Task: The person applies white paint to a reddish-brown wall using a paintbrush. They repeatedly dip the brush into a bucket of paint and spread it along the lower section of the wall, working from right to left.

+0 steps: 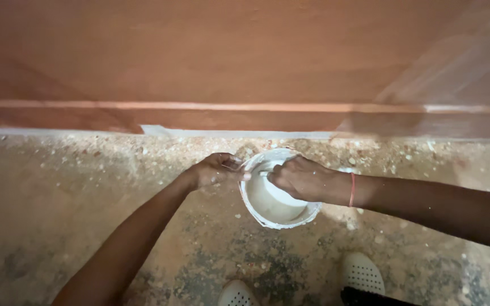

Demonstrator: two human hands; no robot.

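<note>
A small white bucket (254,204) stands on the speckled floor, holding pale, creamy paint (270,205). My left hand (214,170) grips the bucket's left rim. Over the bucket's opening, my right hand (300,178) is closed around a white tool handle (263,173); the tool's working end is hidden by the hand. A thin pink band (352,189) circles my right wrist.
A reddish-brown wall (245,51) with a matching skirting band (199,116) runs across the back. A pale strip (228,134) lies along its foot. The floor (58,198) is gritty and paint-flecked. Two white perforated shoes (363,273) show at the bottom edge.
</note>
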